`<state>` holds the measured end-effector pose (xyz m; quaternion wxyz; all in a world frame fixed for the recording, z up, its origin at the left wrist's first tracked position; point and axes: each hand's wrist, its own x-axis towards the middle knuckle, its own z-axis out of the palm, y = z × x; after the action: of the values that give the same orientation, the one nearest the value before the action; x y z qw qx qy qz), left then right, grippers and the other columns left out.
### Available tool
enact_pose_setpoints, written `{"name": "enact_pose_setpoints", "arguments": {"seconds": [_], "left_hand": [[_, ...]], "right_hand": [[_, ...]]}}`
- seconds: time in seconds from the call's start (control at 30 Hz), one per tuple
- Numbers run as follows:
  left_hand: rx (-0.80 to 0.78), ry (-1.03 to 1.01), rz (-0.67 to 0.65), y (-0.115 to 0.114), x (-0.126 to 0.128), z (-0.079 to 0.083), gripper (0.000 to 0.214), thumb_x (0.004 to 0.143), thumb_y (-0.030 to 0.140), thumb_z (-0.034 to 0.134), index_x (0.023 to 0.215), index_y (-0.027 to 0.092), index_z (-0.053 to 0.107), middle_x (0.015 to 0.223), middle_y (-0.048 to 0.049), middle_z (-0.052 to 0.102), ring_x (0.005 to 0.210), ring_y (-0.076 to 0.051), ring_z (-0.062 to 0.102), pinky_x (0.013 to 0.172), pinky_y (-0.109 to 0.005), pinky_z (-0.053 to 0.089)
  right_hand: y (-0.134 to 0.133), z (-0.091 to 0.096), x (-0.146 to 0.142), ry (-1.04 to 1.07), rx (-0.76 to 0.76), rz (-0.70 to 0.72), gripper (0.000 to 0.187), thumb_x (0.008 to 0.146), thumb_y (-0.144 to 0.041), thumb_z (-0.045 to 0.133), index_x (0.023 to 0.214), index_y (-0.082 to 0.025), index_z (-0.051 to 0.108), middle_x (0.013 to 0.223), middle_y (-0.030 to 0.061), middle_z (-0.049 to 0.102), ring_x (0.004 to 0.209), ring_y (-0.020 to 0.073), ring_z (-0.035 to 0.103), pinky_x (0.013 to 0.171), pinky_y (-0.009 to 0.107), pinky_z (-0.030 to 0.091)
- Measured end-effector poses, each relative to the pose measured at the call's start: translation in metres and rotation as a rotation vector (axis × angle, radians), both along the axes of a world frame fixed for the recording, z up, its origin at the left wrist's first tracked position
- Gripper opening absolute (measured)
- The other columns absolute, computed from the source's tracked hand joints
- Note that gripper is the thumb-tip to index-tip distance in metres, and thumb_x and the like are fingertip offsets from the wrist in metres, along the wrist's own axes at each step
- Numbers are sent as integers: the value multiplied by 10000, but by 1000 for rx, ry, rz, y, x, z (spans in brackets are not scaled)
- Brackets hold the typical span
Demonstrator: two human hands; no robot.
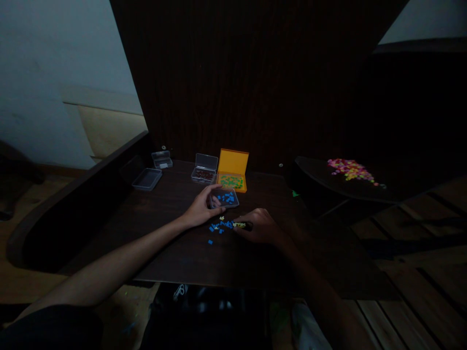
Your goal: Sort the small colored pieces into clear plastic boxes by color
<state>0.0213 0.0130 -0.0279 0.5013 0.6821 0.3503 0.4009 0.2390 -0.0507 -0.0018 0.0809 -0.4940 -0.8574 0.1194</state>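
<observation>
Lying nearest on the dark desk (pixel 175 265), just below the centre of the frame, is a single blue piece (pixel 210 242). Slightly farther back is a loose scatter of blue pieces (pixel 229 224), with a few pale yellow pieces (pixel 239 225) mixed in and more at its right end. The right hand (pixel 260 226) reaches in from the lower right, palm down, its fingers bent at the yellow pieces; whether it grips any of them cannot be told. Beyond the scatter, near the centre of the frame, the left hand (pixel 202 208) grips a shallow clear box (pixel 236 200) by its left end, thumb on the near side; more blue pieces lie inside.

Behind this box stands a yellow case (pixel 233 161), its lid raised, containing green pieces (pixel 237 183). Just to its left in the frame is a lidded clear case (pixel 206 161), also open, with dark contents. Left of centre lie a clear tray (pixel 148 180) and, farther back, a small clear container (pixel 162 158). At right, a multicoloured heap (pixel 352 170) rests on a dark shelf (pixel 314 170). A tall dark panel (pixel 255 82) fills the upper centre.
</observation>
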Motion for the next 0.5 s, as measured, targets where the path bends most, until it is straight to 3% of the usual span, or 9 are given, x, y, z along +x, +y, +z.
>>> {"name": "enact_pose_setpoints", "arguments": {"seconds": [0.37, 0.5], "left_hand": [[25, -1, 4, -1, 1, 0, 689, 688, 246, 731, 1291, 171, 406, 762, 19, 564, 705, -141, 584, 727, -336, 513], [14, -9, 4, -1, 1, -1, 704, 682, 240, 733, 1298, 159, 400, 766, 17, 564, 710, -141, 579, 728, -332, 508]], "right_hand": [[-4, -14, -3, 77, 29, 72, 332, 790, -452, 627, 1079, -307, 702, 978, 29, 738, 885, 197, 661, 840, 323, 432], [-4, -13, -1, 127, 42, 71, 257, 802, -417, 619, 976, -268, 735, 891, 27, 751, 825, 185, 670, 816, 308, 433]]}}
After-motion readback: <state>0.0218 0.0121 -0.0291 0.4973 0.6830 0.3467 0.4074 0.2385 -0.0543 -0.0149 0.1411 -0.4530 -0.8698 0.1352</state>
